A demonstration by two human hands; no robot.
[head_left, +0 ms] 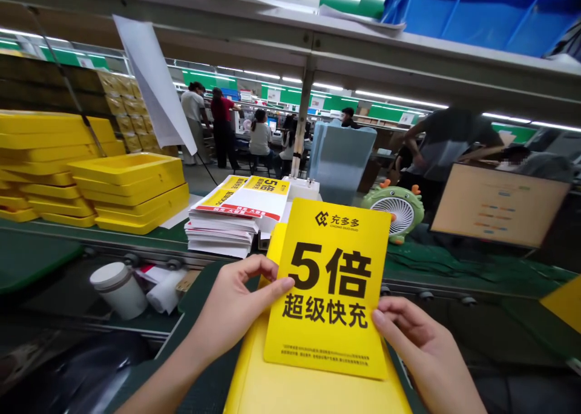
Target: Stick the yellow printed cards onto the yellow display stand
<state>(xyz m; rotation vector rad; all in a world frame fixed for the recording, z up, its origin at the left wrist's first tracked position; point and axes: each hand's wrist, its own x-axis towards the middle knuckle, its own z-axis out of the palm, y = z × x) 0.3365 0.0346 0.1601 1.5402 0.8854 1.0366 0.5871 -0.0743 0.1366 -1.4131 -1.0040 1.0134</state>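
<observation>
A yellow printed card (pixel 331 229) with large black characters and a "5" is held up by both edges. My left hand (pixel 240 296) pinches its left edge between thumb and fingers. On the card's right edge, my right hand (pixel 417 335) has a similar closed pinch. Below and behind the card lies a yellow box-like piece (pixel 313 393), partly covered by it. I cannot tell whether the card's lower edge touches that piece. Just beyond my left hand stands a stack of printed cards (pixel 222 229), white, red and yellow.
Stacks of yellow trays (pixel 136 190) stand at the left, with a white jar (pixel 118 290) on a lower ledge. A green fan (pixel 394 211) and a cardboard panel (pixel 499 205) are at the right. A blue bin (pixel 481 14) sits overhead; several people work behind.
</observation>
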